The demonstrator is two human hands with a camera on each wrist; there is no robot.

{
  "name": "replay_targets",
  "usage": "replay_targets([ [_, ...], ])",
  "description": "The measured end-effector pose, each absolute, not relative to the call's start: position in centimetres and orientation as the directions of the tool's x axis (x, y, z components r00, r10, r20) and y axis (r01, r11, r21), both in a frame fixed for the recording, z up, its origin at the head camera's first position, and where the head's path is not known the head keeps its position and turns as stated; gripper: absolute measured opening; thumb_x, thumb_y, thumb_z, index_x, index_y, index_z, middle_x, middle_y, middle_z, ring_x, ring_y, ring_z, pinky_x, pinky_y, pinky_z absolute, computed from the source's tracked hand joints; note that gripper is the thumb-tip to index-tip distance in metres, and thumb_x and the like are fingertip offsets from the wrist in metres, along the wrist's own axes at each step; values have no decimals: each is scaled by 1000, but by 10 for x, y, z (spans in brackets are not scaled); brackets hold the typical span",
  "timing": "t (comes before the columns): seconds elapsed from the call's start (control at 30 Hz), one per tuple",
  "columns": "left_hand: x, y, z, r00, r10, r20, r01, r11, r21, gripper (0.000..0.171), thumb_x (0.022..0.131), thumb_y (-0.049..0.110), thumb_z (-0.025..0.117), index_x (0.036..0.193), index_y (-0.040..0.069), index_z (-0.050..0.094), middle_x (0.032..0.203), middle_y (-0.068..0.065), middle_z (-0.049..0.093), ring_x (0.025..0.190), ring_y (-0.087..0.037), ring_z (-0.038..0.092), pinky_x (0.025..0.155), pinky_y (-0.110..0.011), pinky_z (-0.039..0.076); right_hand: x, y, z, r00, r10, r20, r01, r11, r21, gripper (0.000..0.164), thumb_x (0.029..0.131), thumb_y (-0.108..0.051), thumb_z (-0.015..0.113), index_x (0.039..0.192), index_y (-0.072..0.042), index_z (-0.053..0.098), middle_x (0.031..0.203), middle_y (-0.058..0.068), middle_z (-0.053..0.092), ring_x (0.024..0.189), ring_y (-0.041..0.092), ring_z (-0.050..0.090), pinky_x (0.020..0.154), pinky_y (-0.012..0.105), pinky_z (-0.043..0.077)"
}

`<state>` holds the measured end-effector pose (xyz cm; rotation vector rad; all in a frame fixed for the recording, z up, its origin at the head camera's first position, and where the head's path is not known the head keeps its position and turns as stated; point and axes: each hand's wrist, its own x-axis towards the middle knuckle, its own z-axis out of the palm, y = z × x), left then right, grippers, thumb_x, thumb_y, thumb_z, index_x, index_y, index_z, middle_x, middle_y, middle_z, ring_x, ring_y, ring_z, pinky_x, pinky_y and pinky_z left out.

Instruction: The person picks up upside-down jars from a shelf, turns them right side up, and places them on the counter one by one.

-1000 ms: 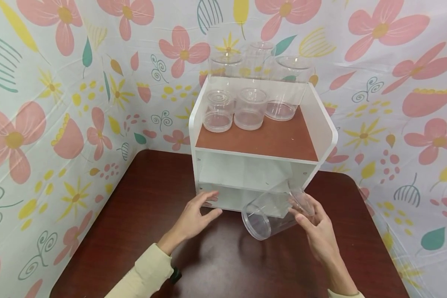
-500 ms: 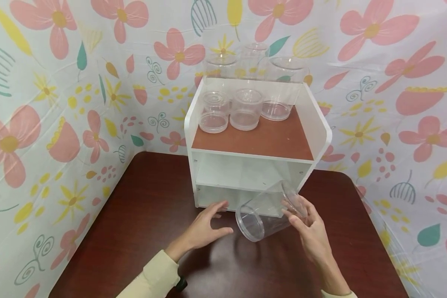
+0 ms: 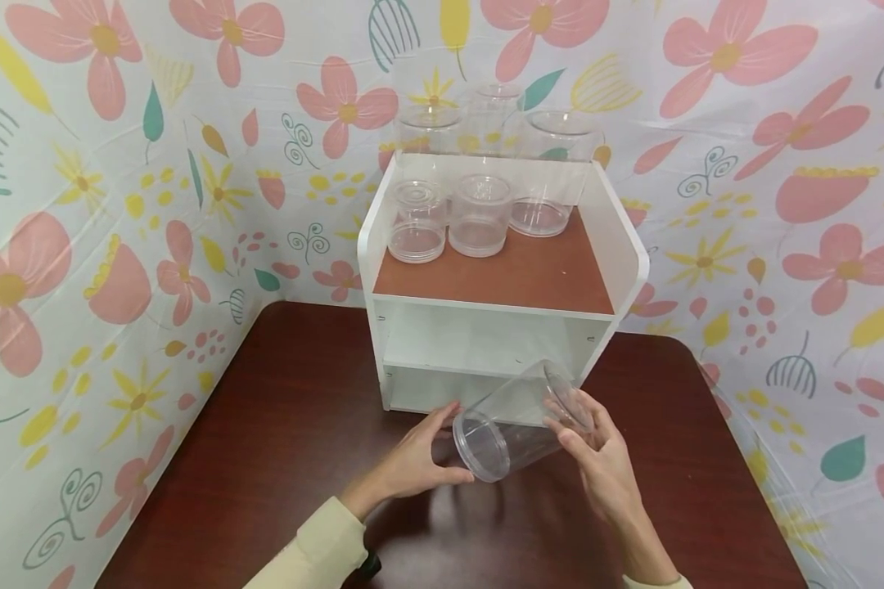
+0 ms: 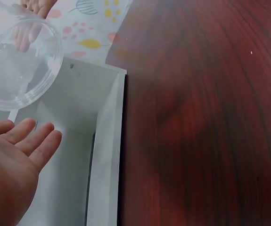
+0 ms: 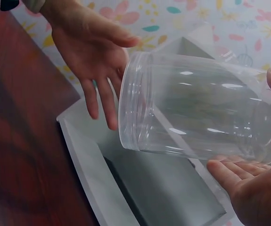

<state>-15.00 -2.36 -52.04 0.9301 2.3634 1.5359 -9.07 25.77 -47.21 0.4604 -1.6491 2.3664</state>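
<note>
A clear plastic jar (image 3: 519, 425) is held tilted above the table, in front of the white shelf unit. My right hand (image 3: 597, 458) grips it round its right end, with the thumb on the near side and fingers beneath. In the right wrist view the jar's wide ridged rim (image 5: 134, 101) points toward my left hand (image 3: 420, 458). That hand is spread, thumb and fingers apart on either side of this end; whether it touches the jar I cannot tell. In the left wrist view the left fingers (image 4: 36, 141) look straight, below the jar's round end (image 4: 20, 66).
The white shelf unit (image 3: 489, 305) stands at the back of the dark red wooden table (image 3: 302, 384). Several clear jars, among them a front one (image 3: 479, 221), stand on its brown top (image 3: 516, 278), left and back. A flowered cloth (image 3: 243, 123) hangs behind and at both sides.
My left hand has moved right, up to the jar's left end. The jar, still in my right hand, has shifted slightly left in view; the whole scene has drifted slightly left too.
</note>
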Motion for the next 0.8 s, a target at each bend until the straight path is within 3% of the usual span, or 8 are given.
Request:
replay_targets([
  [0.17,-148,-20,-522,-816,561,138,372,328,868,115,75,39,92,164,10,25,161,-10,41,134,-23,53,114,-52,38,-91,252,-474,-927,-1,374,-348,-368,-862,51,99,15,52,147,10,35,142,9,61,130,24,61,107,33,46],
  [0.43,-147,-18,-528,-822,555,128,355,324,877,118,72,39,93,163,9,25,161,-13,40,145,-30,40,115,-57,35,-91,245,-476,-926,-8,378,-347,-382,-857,51,99,15,52,147,8,36,144,15,58,130,28,60,108,34,46],
  [0.8,-145,-17,-530,-833,534,146,332,271,904,112,72,34,94,160,11,29,146,-12,55,131,-29,53,110,-55,40,-91,242,-479,-926,-27,376,-338,-383,-860,53,101,9,57,148,6,34,147,10,57,132,25,58,109,35,45],
])
